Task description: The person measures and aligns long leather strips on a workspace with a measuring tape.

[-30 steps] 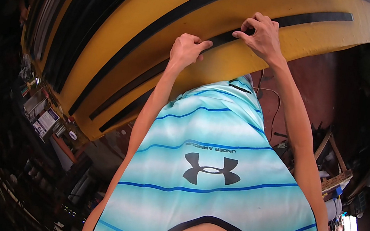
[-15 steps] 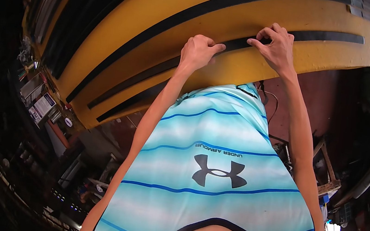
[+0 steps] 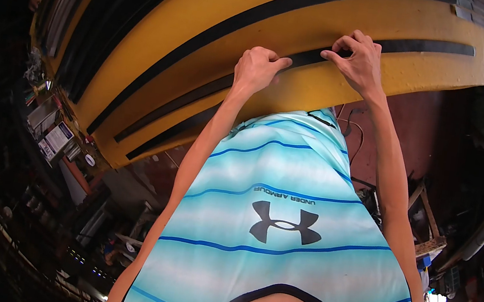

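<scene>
A long black strip (image 3: pixel 310 58) lies across the yellow tabletop (image 3: pixel 257 36) near its front edge. My left hand (image 3: pixel 257 69) is closed on this strip, with thumb and curled fingers at its edge. Farther right along the same strip, my right hand (image 3: pixel 358 61) grips it between thumb and bent fingers. The strip runs on to the right past my right hand and to the lower left past my left hand. The undersides of my fingers are hidden.
Another black strip (image 3: pixel 209 32) curves behind my hands, and a shorter one (image 3: pixel 172 132) lies at the front left. More dark strips (image 3: pixel 127 10) are bunched at the back left. Papers (image 3: pixel 58 138) stand at the left, and a wooden frame (image 3: pixel 430 245) is at the lower right.
Both hands have shifted very slightly to the left in the view, keeping the same grip. The strips look unchanged.
</scene>
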Motion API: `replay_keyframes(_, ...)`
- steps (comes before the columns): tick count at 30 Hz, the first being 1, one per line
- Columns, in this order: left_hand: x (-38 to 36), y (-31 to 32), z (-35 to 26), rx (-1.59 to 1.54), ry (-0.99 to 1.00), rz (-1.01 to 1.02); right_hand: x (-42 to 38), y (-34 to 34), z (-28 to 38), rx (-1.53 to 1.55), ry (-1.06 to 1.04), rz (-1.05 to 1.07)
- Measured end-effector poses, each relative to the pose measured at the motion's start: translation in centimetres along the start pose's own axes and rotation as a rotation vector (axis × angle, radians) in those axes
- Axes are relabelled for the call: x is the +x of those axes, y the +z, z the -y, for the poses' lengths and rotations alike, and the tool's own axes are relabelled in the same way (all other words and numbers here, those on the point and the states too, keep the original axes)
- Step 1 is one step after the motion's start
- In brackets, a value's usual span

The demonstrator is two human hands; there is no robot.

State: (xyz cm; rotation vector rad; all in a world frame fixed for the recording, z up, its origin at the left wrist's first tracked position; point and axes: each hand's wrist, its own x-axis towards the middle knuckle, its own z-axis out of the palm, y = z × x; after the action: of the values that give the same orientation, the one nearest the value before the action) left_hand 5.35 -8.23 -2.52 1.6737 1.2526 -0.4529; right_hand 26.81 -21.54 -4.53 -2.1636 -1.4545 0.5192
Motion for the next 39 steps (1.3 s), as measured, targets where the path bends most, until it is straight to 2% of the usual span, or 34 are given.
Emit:
replay_keyframes(9, 0.1, 0.1, -0.1, 0.03, -0.036, -0.007, -0.2, 0.7, -0.1, 0.006, -0.028, -0.052)
replay_keyframes(15, 0.6, 0.3, 0.1, 0.04, 0.001, -0.064, -2.4, 3.4, 1.8, -0.119, -0.153, -0.137)
replay_keyframes(17, 1.0, 0.3, 0.6, 0.092, 0.01, -0.064, -3.5, 5.2, 3.7, -0.159, -0.407, -0.074)
replay_keyframes(18, 1.0, 0.3, 0.6, 0.093, 0.014, -0.065, -3.8, 6.2, 4.0, -0.162, -0.407, -0.077)
replay_keyframes(20, 1.0, 0.2, 0.5, 0.028, -0.043, -0.047, -4.5, 7.6, 4.0, -0.076, -0.361, 0.103)
replay_keyframes(21, 0.9, 0.2, 0.4, 0.027, -0.041, -0.047, -4.5, 7.4, 3.7, -0.078, -0.361, 0.103)
replay_keyframes(24, 0.6, 0.1, 0.1, 0.026, -0.039, -0.036, -4.4, 6.3, 2.3, -0.244, -0.33, 0.072)
replay_keyframes(29, 0.3, 0.2, 0.2, 0.007, 0.017, -0.076, -4.4, 4.0, -0.7, -0.312, -0.29, 0.001)
replay_keyframes(35, 0.1, 0.4, -0.1, 0.026, 0.02, -0.086, -4.5, 1.0, -6.3, -0.48, -0.132, -0.118)
replay_keyframes(39, 0.1, 0.5, -0.4, 0.052, 0.032, -0.1, -3.8, -0.5, -5.9, -0.562, -0.01, -0.199)
